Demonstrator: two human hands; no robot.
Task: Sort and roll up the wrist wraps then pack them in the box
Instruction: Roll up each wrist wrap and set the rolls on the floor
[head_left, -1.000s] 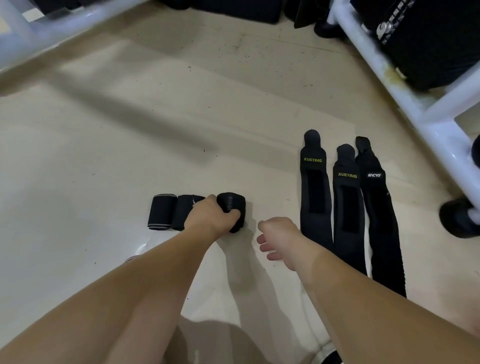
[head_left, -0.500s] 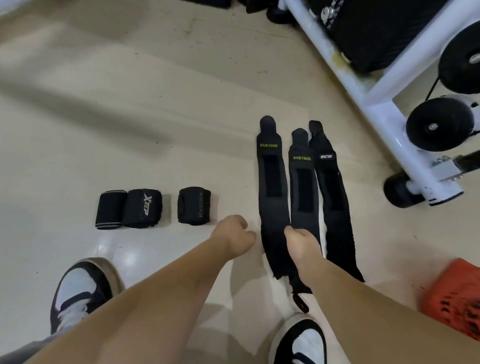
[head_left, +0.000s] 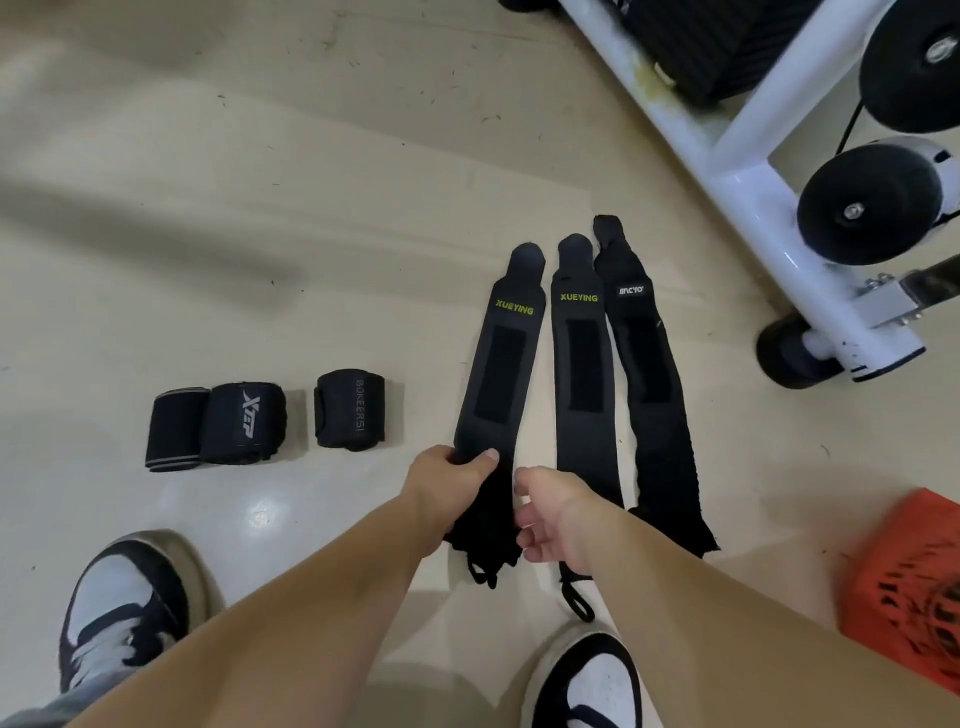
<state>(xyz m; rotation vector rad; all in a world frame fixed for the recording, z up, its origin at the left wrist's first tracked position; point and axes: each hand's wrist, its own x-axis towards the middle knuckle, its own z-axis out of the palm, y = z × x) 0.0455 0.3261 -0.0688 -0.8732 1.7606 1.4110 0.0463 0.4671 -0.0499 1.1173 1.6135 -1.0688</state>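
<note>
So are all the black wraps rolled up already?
No, the left XUEYING wrap, the right XUEYING wrap and the MCYO wrap lie unrolled on the floor.

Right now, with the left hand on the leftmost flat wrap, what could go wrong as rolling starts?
1. The left hand grips the leftmost XUEYING wrap above its near end; the cord loop there may bunch into a lopsided roll.
2. The middle XUEYING wrap lies close beside it and could be dragged askew.
3. Its thumb loop lies by the right shoe; a step could trap it.
</note>
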